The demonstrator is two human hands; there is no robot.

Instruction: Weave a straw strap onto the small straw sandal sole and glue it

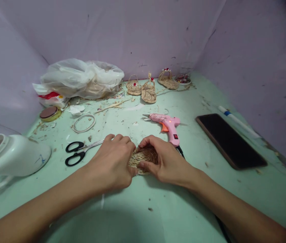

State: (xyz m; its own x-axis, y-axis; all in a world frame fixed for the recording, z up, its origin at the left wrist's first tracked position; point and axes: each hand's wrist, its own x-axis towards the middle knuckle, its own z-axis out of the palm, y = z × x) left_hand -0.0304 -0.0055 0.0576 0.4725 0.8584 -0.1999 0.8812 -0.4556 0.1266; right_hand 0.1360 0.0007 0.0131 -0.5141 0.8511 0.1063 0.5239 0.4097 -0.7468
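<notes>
Between my hands is a flat oval of coiled, braided straw (143, 158), light brown, low over the table. My left hand (116, 158) grips its left end, with the fingers covering that side. My right hand (162, 158) is closed around the right end, thumb on the face and fingers along the far edge. A pair of black-handled scissors (76, 153) lies just left of my left hand, its blades partly hidden by it. Beyond my right hand rests a pink hot glue gun (167, 123) with an orange trigger, its nozzle pointing left.
Small straw sandals (148, 92) with red beads stand at the back. A plastic bag (79, 77), a round lidded tin (49, 114) and a roll of tape (84, 123) are left. A white jug (28, 155) lies on its side. To the right are a phone (230, 140) and a white pen (239, 121).
</notes>
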